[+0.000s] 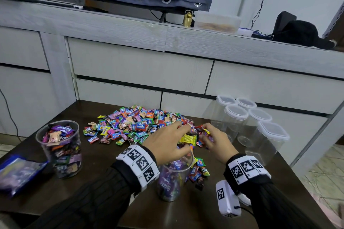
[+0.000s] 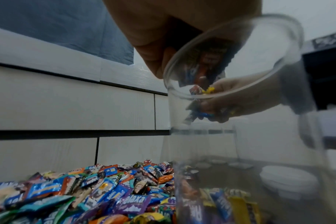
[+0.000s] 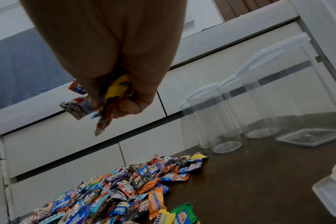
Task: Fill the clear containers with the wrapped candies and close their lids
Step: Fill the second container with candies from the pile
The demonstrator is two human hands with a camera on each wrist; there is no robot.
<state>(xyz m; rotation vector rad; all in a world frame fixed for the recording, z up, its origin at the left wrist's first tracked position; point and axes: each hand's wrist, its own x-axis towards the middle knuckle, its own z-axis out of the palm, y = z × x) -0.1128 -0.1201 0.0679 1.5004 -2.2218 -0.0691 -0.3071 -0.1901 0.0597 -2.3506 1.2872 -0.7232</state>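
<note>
A big pile of wrapped candies (image 1: 137, 124) lies in the middle of the dark table (image 1: 104, 169). A clear lidless container (image 1: 172, 178), partly filled, stands at the near middle. Just above its rim my left hand (image 1: 178, 136) and right hand (image 1: 205, 135) meet, each gripping a bunch of candies, with a yellow candy (image 1: 188, 139) between them. In the right wrist view the right hand (image 3: 113, 97) clutches several wrappers. The left wrist view shows the left hand (image 2: 153, 45) over the container (image 2: 278, 151). A second lidless container (image 1: 59, 147) at the left is full.
Several empty clear containers (image 1: 249, 124) with white lids on stand at the table's right back. A blue plastic bag (image 1: 16, 173) lies at the left edge. A few loose candies (image 1: 199, 171) lie beside the near container. Grey drawers (image 1: 141, 69) stand behind the table.
</note>
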